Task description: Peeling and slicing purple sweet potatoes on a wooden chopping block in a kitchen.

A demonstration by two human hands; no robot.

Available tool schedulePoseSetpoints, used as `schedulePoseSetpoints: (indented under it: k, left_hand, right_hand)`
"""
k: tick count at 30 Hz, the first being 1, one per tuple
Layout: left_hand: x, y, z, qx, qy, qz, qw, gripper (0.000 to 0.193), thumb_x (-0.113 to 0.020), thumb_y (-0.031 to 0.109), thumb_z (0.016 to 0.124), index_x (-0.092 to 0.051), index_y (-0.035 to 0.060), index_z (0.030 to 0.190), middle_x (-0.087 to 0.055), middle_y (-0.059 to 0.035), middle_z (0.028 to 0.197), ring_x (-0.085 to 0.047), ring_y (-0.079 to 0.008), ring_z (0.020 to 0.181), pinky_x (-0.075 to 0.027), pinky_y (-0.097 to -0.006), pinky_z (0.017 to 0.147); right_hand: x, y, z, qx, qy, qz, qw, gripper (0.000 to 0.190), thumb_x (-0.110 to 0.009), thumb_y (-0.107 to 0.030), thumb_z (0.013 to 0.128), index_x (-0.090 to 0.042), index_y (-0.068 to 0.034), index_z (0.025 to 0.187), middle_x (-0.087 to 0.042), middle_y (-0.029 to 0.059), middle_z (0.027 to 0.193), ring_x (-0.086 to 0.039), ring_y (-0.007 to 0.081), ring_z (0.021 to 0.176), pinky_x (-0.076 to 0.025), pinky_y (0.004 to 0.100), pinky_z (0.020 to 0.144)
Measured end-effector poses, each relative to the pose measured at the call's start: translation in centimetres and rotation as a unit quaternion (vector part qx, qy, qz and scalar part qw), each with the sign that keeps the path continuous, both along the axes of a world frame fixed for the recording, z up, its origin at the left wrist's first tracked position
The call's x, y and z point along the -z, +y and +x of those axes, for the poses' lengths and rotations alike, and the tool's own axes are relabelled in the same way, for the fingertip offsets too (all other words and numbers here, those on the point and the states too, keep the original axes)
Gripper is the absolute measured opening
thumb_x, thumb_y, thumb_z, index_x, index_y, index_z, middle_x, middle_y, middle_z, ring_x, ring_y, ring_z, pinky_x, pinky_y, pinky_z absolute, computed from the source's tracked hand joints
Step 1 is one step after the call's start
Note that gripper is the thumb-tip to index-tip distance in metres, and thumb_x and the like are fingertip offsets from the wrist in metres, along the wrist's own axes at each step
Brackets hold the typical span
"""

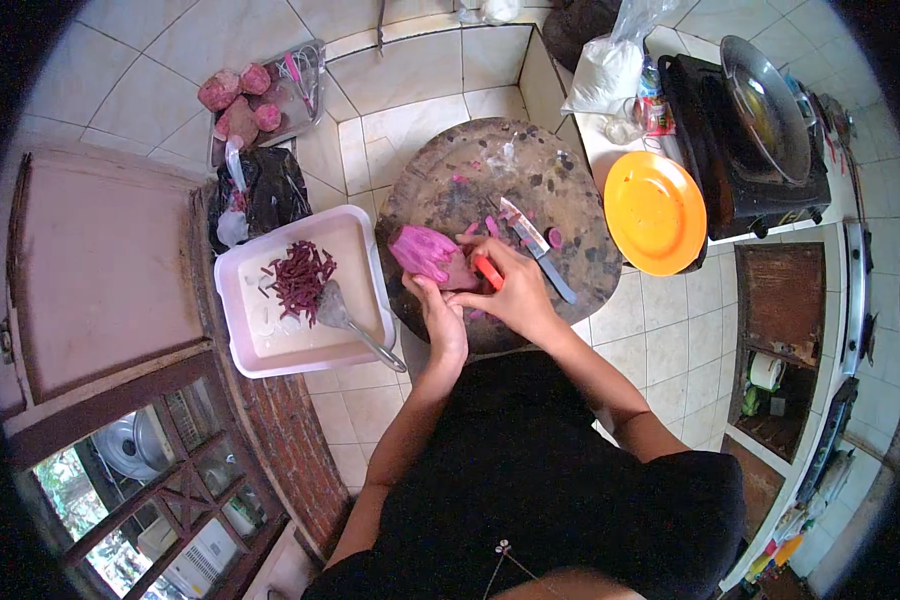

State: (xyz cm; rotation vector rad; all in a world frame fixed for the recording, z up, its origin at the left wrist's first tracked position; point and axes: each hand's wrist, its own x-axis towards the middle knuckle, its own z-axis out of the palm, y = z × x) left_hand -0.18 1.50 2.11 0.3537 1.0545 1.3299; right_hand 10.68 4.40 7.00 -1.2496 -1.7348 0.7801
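Note:
My left hand (442,319) holds a large, partly peeled purple sweet potato (424,253) from below, over a round wooden chopping board (487,157). The far part of the tuber is bright purple; the part nearest me still has skin. My right hand (506,289) grips a red-handled peeler (488,272) against the tuber's right side; its blade is hidden. To the right on the board lies a kitchen knife (536,244) with a stained blade and grey handle, among purple peelings and a small cut end (553,238).
Left of the board, a white plastic basin (229,315) holds purple strips (300,281) and a metal slotted spatula (335,306). Behind it are a black plastic bag (277,180) and a tray (319,75) with sweet potatoes (221,90). An orange plate (656,214), a white-filled bag (607,75) and a wok (765,112) on a stove stand right.

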Motion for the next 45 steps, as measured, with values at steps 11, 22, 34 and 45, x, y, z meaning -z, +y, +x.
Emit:
schedulePoseSetpoints:
  k: [11, 22, 34, 45]
  left_hand:
    - [-5.4, 1.1, -4.8, 0.219, -0.239, -0.032, 0.946, 0.095, -0.017, 0.076, 0.062, -0.015, 0.0077, 0.127, -0.025, -0.0182, 0.127, -0.028, -0.0393, 0.113, -0.034, -0.0508, 0.085]
    - [-4.7, 1.8, -5.0, 0.375, -0.107, -0.05, 0.919, 0.051, -0.039, 0.04, 0.082, -0.029, 0.0062, 0.119, -0.041, -0.0147, 0.116, -0.049, -0.0317, 0.096, -0.045, -0.0375, 0.077]
    - [-4.0, 0.3, -0.2, 0.242, -0.149, -0.148, 0.947, 0.055, -0.021, 0.055, 0.081, -0.046, 0.0093, 0.099, -0.055, -0.0078, 0.088, -0.056, -0.0166, 0.068, -0.046, -0.0276, 0.055]
    - [-3.4, -0.4, 0.6, 0.177, -0.052, -0.188, 0.965, 0.047, -0.026, 0.05, 0.083, -0.046, 0.0087, 0.097, -0.056, -0.006, 0.074, -0.056, -0.0154, 0.056, -0.045, -0.024, 0.046]
  right_hand:
    - [-3.2, 2.7, 4.5, -0.232, -0.012, 0.038, 0.972, 0.025, -0.066, -0.013, 0.06, -0.046, -0.008, 0.075, -0.06, 0.0076, 0.084, -0.058, 0.023, 0.065, -0.047, 0.0281, 0.058]
    - [-3.5, 4.3, 4.9, -0.273, -0.016, 0.144, 0.951, 0.016, -0.053, -0.016, 0.074, -0.045, -0.006, 0.083, -0.053, 0.0069, 0.061, -0.053, 0.0211, 0.052, -0.043, 0.0317, 0.048]
    - [-3.3, 0.5, 0.6, -0.092, 0.599, -0.085, 0.791, 0.039, -0.041, -0.034, 0.083, -0.04, 0.002, 0.069, -0.044, 0.0117, 0.052, -0.043, 0.0162, 0.044, -0.038, 0.0278, 0.044]
    - [-1.8, 0.1, 0.1, -0.11, 0.508, -0.109, 0.847, 0.03, -0.044, -0.021, 0.083, -0.044, 0.004, 0.067, -0.045, 0.0085, 0.056, -0.043, 0.012, 0.046, -0.036, 0.0238, 0.045]
